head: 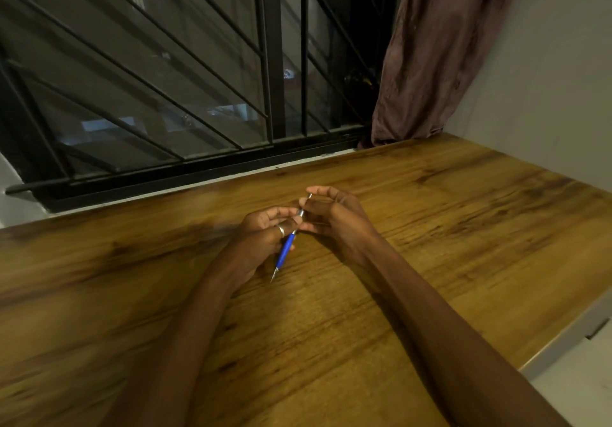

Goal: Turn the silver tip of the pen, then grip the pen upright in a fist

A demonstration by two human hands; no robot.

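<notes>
Two bare forearms reach up from the lower frame across a wooden surface (pixel 364 310). At centre, the left hand (pixel 261 237), ring on one finger, grips a blue pen (pixel 285 250) with curled fingers, tip pointing down toward the surface. The right hand (pixel 334 216) pinches the pen's silver upper end. Beyond, a barred window (pixel 159 72) fills the upper left; a curtain (pixel 430 55) hangs upper right.

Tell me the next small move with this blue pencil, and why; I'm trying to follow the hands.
Probably pull or twist the metal cap end free with the right hand. Its fingers already pinch that silver end, while the left hand grips the blue pencil mid-barrel, tip pointing down at the wooden table.
</notes>
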